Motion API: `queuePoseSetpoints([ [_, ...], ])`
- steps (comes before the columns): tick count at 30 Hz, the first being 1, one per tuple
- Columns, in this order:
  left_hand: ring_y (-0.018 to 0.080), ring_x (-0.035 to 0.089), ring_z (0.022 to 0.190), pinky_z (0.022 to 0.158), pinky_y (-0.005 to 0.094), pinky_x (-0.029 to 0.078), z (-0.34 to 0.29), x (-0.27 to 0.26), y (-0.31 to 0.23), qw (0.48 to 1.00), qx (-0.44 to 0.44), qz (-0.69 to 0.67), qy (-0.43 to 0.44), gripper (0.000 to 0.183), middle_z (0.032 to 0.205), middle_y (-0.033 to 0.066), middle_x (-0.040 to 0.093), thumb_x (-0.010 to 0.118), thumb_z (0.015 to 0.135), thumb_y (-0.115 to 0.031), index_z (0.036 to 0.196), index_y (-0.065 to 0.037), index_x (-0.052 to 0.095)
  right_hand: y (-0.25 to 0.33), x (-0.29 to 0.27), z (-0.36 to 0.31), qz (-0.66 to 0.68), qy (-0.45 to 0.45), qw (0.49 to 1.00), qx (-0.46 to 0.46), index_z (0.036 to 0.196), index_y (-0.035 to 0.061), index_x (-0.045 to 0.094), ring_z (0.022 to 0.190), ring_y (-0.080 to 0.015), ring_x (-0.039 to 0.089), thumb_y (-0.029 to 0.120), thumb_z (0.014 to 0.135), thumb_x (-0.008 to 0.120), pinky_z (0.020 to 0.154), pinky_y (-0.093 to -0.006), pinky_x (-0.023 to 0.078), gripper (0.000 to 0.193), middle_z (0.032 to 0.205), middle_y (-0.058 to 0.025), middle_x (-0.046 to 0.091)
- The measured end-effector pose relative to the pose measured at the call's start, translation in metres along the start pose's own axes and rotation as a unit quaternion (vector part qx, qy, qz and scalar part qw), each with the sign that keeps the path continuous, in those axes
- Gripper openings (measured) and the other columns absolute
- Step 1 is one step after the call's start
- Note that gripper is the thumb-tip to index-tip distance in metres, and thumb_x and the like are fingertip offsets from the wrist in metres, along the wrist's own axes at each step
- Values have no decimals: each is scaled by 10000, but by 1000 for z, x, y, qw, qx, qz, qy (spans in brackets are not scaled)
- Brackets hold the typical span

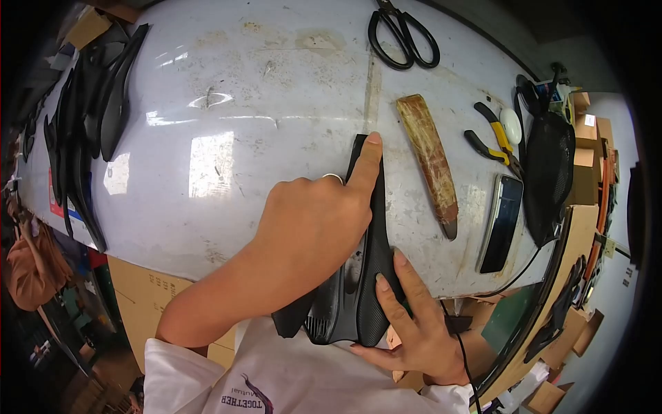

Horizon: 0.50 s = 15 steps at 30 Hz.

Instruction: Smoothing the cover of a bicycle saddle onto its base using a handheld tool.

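A long black plastic trim panel (377, 276) with a fine woven-look texture lies over the table's near edge, its wide end against my shirt. Its narrow end points away from me. My left hand (321, 210), wearing a ring, reaches across it with the index finger stretched along the narrow tip. The other left fingers are curled at the panel's side, partly hidden. At the wide end my right hand (420, 328) grips the right side, two fingertips on the textured face and the thumb by the bottom edge.
Right of the panel lie a brown tape-wrapped tapered bar (426, 162), yellow-black pliers (502, 138), a white oval object (510, 126), a phone (501, 224) and a black mesh pouch (550, 172). Black-handled scissors (401, 40) lie at the far side. Several black panels (89, 114) are piled at left.
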State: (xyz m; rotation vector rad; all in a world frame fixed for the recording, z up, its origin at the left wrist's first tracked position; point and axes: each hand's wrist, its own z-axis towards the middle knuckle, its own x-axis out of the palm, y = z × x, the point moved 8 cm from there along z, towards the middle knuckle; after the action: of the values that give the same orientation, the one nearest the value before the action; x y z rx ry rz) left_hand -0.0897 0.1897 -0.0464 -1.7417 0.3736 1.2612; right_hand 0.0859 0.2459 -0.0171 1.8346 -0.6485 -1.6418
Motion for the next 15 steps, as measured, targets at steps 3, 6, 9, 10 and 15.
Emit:
queuePoseSetpoints([
  [3, 340, 631, 476, 492, 449, 532, -3, 1, 1, 1000, 8, -11, -19, 682, 569, 156, 625, 705, 890, -94, 1537, 9, 516, 3, 5, 0, -24, 3, 1000, -4, 1448, -159, 518, 1391, -626, 475, 371, 788, 919, 1082, -559, 533, 937, 1505, -494, 389],
  [6, 338, 620, 469, 493, 443, 531, -6, 4, 0, 1000, 3, 7, 0, 700, 572, 151, 626, 697, 897, -92, 1558, 7, 487, 4, 19, -5, -102, 12, 994, -21, 1438, -167, 518, 1364, -640, 497, 454, 859, 850, 1054, -546, 553, 912, 1492, -499, 408],
  [9, 333, 603, 451, 505, 440, 536, -5, 3, 1, 1000, 0, 4, -1, 721, 568, 140, 621, 692, 899, -86, 1578, -5, 463, 4, 24, -5, -178, 6, 983, -35, 1423, -163, 531, 1349, -616, 535, 524, 920, 769, 1029, -524, 569, 884, 1467, -492, 450],
  [10, 333, 603, 451, 505, 440, 536, -6, 4, 1, 1000, 0, 5, 4, 721, 568, 140, 621, 692, 899, -86, 1578, -5, 463, 5, 23, -4, -193, 9, 980, -40, 1417, -154, 541, 1349, -597, 548, 543, 932, 748, 1019, -512, 574, 874, 1460, -479, 471],
  [15, 352, 698, 585, 556, 425, 573, -22, -5, 14, 957, -8, -246, 153, 802, 821, 250, 734, 711, 879, -127, 1619, -33, 417, -2, 15, -2, -172, 5, 984, -41, 1412, -120, 565, 1355, -556, 569, 571, 932, 740, 1008, -490, 582, 859, 1469, -432, 505],
])
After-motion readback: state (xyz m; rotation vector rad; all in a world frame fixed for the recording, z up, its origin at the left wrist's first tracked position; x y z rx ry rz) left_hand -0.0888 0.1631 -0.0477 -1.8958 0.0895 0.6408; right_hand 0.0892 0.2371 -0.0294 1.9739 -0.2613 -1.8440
